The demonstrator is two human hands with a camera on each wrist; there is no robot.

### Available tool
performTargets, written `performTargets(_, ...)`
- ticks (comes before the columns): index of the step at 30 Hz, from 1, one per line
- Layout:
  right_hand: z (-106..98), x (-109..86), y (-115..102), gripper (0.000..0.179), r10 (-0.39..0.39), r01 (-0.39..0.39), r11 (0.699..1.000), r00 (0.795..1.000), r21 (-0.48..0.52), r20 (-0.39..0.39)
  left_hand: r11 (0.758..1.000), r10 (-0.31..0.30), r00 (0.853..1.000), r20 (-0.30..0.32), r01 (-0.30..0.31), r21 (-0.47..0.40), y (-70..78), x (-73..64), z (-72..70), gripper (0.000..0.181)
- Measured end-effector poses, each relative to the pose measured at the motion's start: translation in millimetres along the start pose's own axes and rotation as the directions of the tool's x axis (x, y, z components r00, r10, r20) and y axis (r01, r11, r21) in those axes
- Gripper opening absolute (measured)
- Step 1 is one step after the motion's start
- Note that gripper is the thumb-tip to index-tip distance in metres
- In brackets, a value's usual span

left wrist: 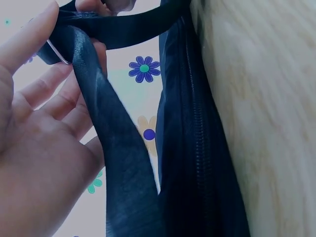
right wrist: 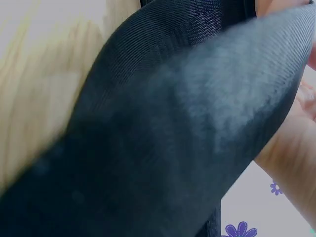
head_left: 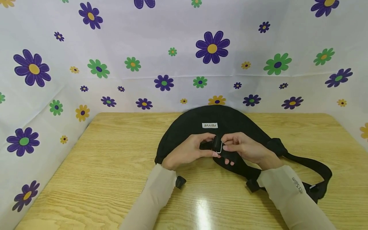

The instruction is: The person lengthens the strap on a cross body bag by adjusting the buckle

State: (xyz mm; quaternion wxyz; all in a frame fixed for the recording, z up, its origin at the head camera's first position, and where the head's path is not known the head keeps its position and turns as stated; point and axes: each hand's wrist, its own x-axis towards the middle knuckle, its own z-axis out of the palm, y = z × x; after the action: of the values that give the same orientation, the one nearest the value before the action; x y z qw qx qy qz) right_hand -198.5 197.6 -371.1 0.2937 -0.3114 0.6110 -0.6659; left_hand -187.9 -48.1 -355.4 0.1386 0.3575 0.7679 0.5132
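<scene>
A black waist bag (head_left: pixel 187 127) with a white label (head_left: pixel 210 125) lies at the back middle of the table. In front of it, my left hand (head_left: pixel 187 150) pinches a black webbing strap at a silver metal ring (head_left: pixel 221 147), thumb below and fingers above. From the other side, my right hand (head_left: pixel 250 149) pinches the strap beside the same ring. The left wrist view shows the strap (left wrist: pixel 121 143) hanging from the left fingers, with the bag's zipper (left wrist: pixel 195 113) behind. A broad, blurred strap (right wrist: pixel 207 118) covers much of the right wrist view, and the right fingertips are hidden there.
The long strap (head_left: pixel 310 162) loops to the right across the wooden table (head_left: pixel 95 179). One black buckle end (head_left: pixel 180 182) lies by the left sleeve, another black piece (head_left: pixel 253 185) by the right sleeve. A flower-print cloth (head_left: pixel 172 65) rises behind the table.
</scene>
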Motion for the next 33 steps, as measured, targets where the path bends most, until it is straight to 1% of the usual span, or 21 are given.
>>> performTargets(3, 0, -0.3, 0, 0.020, 0.011, -0.011, 1.000, 1.000, 0.024, 0.002, 1.000, 0.001, 1.000, -0.005, -0.001, 0.010, 1.6, -0.8, -1.9, 0.044)
performTargets(6, -4, -2.5, 1, 0.021, 0.005, -0.006, 0.999, 1.000, 0.047, 0.030, 1.000, -0.005, 1.000, -0.012, 0.005, 0.023, 3.3, -1.5, -4.9, 0.045)
performTargets(9, -9, -6.3, 1, 0.024, -0.010, 0.006, 0.998, 0.998, 0.057, 0.069, 0.999, -0.017, 0.999, -0.036, 0.018, 0.039, 4.4, -2.6, -8.8, 0.046)
performTargets(12, -13, -10.0, 2, 0.028, -0.009, 0.001, 0.997, 0.995, 0.073, 0.103, 0.998, -0.025, 0.998, -0.058, 0.028, 0.060, 4.4, -3.6, -12.5, 0.047)
performTargets(19, -17, -12.2, 1, 0.030, 0.006, -0.022, 0.992, 0.991, 0.123, 0.136, 0.996, -0.041, 0.996, -0.081, 0.047, 0.075, 6.4, -5.0, -16.3, 0.050)
performTargets(23, -16, -11.3, 2, 0.028, -0.009, -0.008, 0.993, 0.990, 0.118, 0.139, 0.995, -0.046, 0.995, -0.083, 0.053, 0.086, 6.2, -4.2, -15.5, 0.051)
performTargets(26, -16, -10.2, 2, 0.028, -0.022, 0.007, 0.994, 0.990, 0.105, 0.136, 0.995, -0.041, 0.996, -0.075, 0.047, 0.082, 5.1, -3.8, -14.4, 0.050)
performTargets(33, -11, -8.4, 0, 0.020, -0.012, 0.011, 1.000, 0.997, 0.009, 0.078, 0.998, -0.027, 0.998, -0.052, 0.030, 0.049, 2.3, -3.6, -10.9, 0.047)
